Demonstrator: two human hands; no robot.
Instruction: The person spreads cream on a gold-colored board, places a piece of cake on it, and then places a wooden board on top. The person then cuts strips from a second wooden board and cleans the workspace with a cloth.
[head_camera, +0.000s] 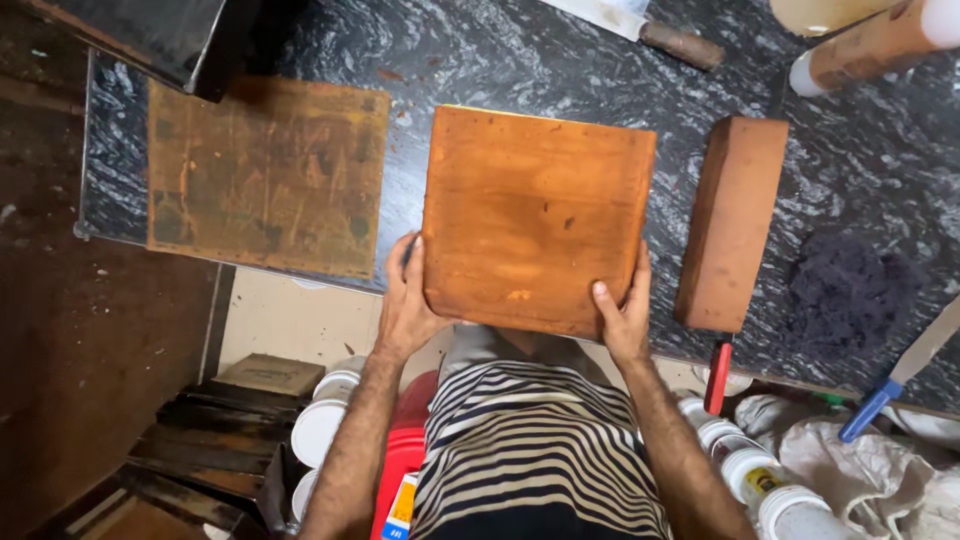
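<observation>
Both my hands hold a square orange-brown wooden block (535, 215) at its near corners, above the front edge of a dark marbled countertop (470, 60). My left hand (408, 305) grips the near left corner, fingers under and thumb along the side. At the near right corner my right hand (622, 312) has its thumb pressed on the top face. The block's far edge lies over the counter.
A worn flat board (268, 175) lies to the left, a narrow reddish wooden block (732, 220) to the right, with a dark purple cloth (850, 290) beyond it. A knife (650, 30) and cylinders (870, 45) sit at the back. White tubs (770, 480) stand below the counter.
</observation>
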